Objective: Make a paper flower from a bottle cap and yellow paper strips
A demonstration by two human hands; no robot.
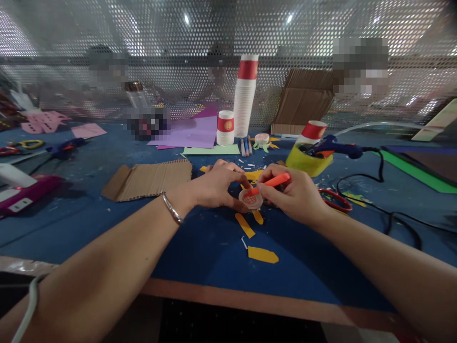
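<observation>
In front of me, my left hand [219, 183] pinches the edge of a small round paper piece [253, 203] between thumb and fingers. A red criss-cross grid is drawn on its pale face. My right hand [298, 195] grips an orange-red marker [277, 180], its tip end at the grid. Yellow paper strips [244, 225] lie under and near the round piece, and a pointed yellow paper piece [263, 254] rests closer to the table's front edge. Left of my left hand is a bent piece of corrugated cardboard [153, 180].
A tall stack of paper cups [245, 102] and a shorter stack [225, 128] stand at the back. On the right, a blue glue gun [337, 146] rests on a yellow container [306, 162], its black cord trailing past red-handled scissors [336, 200]. A purple power strip [26, 195] lies left.
</observation>
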